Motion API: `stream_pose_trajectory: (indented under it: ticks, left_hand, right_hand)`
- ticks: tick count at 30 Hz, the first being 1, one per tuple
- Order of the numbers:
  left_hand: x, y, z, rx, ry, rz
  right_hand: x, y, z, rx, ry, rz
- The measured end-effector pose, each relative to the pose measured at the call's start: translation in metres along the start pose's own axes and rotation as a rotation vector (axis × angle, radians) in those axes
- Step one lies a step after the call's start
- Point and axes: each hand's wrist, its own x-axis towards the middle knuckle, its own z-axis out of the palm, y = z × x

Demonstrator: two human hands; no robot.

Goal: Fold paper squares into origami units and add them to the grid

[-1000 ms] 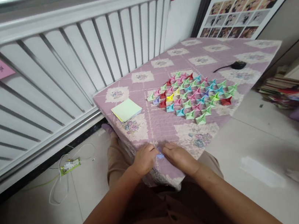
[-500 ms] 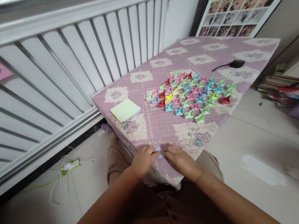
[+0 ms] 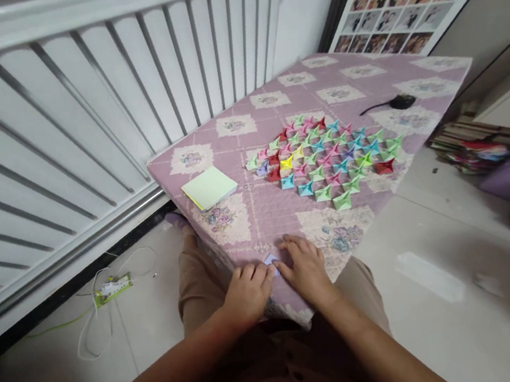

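A small piece of folded lilac paper lies at the near corner of the table, between my two hands. My left hand has its fingers curled, with the fingertips pinching the paper's near left edge. My right hand rests on the tablecloth with its fingers stretched out and apart; its thumb touches the paper's right side. Farther off, several folded paper pieces in green, blue, pink, red and yellow stand in slanting rows. To the left sits a pad of pale green square paper.
A purple flowered cloth covers the table. A black object with a thin tail lies at the far right. Along the left runs a white radiator; below it, a power strip with cables is on the floor. A photo board leans behind.
My right fingers have lifted off the lilac paper and spread, leaving the thumb at it. My left hand has shifted slightly nearer to me. The whole view has turned a little.
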Motion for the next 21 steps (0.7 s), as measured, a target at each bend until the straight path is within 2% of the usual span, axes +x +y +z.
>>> stream_pose_trajectory:
  ticks: [4,8,11,14,18,21]
  left_hand:
    - [-0.005,0.002,0.011,-0.038,0.008,-0.058]
    - [-0.005,0.002,0.013,-0.062,0.004,-0.085]
    - [-0.001,-0.001,0.006,-0.111,-0.014,-0.082]
    - [0.005,-0.006,-0.006,-0.202,-0.038,-0.097]
    - [0.021,-0.012,-0.018,-0.344,-0.039,-0.198]
    - [0.036,-0.012,-0.024,-0.345,-0.060,-0.296]
  right_hand:
    - [0.000,0.004,0.004,-0.028,-0.022,0.053]
    - [0.006,0.004,0.001,-0.049,-0.118,0.089]
    - [0.009,0.005,-0.002,-0.041,-0.171,0.077]
    - [0.009,0.005,-0.003,-0.028,-0.165,0.039]
    - [0.007,0.005,-0.003,-0.018,-0.146,0.014]
    - [0.005,0.005,-0.003,-0.016,-0.134,-0.003]
